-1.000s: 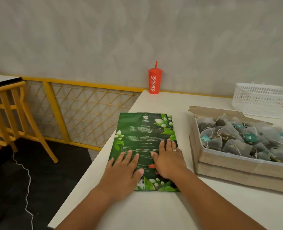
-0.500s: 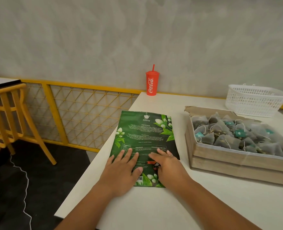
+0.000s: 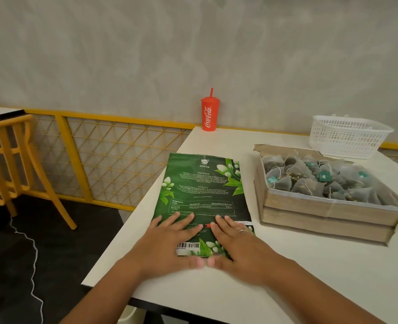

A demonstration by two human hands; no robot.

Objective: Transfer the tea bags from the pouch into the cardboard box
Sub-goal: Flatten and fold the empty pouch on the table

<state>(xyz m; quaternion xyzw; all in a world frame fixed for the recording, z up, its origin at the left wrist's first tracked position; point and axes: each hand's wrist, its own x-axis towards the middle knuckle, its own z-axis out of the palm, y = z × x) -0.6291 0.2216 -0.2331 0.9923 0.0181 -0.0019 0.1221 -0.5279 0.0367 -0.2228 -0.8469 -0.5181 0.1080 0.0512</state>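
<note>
A green tea pouch (image 3: pixel 202 185) with leaf print lies flat on the white table (image 3: pixel 286 277), back side up. My left hand (image 3: pixel 170 239) and my right hand (image 3: pixel 235 244) press flat on its near end, side by side, fingers straight, thumbs almost touching at the pouch's near edge. To the right stands the open cardboard box (image 3: pixel 324 213), filled with several pyramid tea bags (image 3: pixel 310 181) with strings and teal tags. Neither hand touches the box.
A red Coca-Cola cup (image 3: pixel 209 115) with a straw stands at the table's far edge by the wall. A white plastic basket (image 3: pixel 347 136) sits behind the box. A yellow railing (image 3: pixel 88 155) and a wooden chair (image 3: pixel 8 164) are on the left, past the table's edge.
Both hands have slid toward me along the pouch, from its middle to its near end. The right hand's fingers have flattened out again.
</note>
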